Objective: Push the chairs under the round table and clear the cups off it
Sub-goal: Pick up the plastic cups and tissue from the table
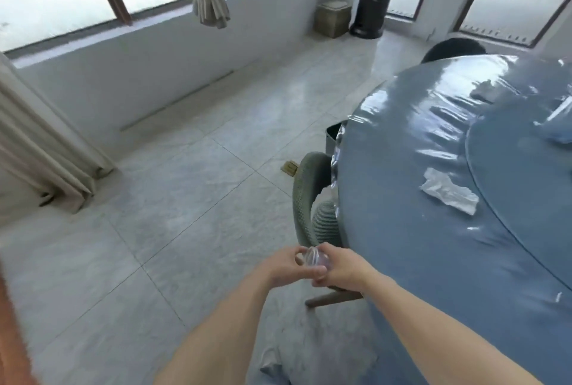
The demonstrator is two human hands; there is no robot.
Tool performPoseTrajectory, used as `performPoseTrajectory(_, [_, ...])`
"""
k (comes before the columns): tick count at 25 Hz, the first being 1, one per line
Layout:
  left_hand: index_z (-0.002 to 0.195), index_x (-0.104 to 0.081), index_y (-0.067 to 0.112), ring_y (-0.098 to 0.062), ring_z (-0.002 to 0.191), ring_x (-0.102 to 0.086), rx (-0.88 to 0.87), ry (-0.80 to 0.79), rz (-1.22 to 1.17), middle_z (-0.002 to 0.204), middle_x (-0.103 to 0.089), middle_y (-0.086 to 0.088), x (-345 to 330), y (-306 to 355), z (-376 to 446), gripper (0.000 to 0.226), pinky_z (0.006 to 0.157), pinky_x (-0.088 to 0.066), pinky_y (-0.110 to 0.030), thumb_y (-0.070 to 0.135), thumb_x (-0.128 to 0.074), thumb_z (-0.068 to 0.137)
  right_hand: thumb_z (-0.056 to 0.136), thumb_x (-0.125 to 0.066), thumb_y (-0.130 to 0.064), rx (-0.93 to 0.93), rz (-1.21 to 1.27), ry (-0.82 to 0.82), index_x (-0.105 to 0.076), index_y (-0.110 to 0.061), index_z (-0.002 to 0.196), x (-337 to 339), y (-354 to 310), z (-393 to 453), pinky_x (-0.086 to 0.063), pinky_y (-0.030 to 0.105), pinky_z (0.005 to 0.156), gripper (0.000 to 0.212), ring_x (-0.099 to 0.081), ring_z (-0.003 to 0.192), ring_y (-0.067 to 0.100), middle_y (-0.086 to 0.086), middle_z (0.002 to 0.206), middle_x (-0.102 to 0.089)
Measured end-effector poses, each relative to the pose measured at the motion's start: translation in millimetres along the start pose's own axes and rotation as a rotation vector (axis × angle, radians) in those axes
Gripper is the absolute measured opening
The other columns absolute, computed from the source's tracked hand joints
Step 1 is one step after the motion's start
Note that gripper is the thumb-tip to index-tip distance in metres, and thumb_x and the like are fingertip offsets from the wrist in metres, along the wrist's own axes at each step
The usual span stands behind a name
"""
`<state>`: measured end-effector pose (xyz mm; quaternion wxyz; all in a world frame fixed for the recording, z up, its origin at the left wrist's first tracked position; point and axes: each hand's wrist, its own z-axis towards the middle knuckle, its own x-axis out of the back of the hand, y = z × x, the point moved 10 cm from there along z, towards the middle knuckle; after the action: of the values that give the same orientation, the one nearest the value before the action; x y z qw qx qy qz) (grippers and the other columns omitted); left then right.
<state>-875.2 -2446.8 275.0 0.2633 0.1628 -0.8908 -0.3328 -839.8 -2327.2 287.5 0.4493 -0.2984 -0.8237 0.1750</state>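
Right hand [335, 268]: fingers curled round clear plastic cups [314, 257], held low over the floor beside the table edge. Left hand [286, 265]: fingertips pinching the rim of the same cups. Green chair [306, 199]: just beyond the hands, seat tucked under the round table [418, 261], back touching its edge. Crumpled tissue [448, 191]: lying on the tabletop. Dark chair [452, 47]: far side of the table.
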Motion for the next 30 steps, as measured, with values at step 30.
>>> performPoseTrajectory(30, [0.151,-0.012,0.051,-0.038,0.147,0.001,-0.478,-0.255,1.091,0.163,0.012,0.0,-215.3,347.3,323.7,0.101,0.108,-0.029,-0.059,0.055,-0.076,0.073,0.084,-0.065,-0.049,-1.025,0.408,0.761,-0.036,-0.031,0.144,159.9,387.2,-117.9,-0.042,0.04,0.098,0.069,-0.04,0.129,0.027,-0.001,0.144,-0.043])
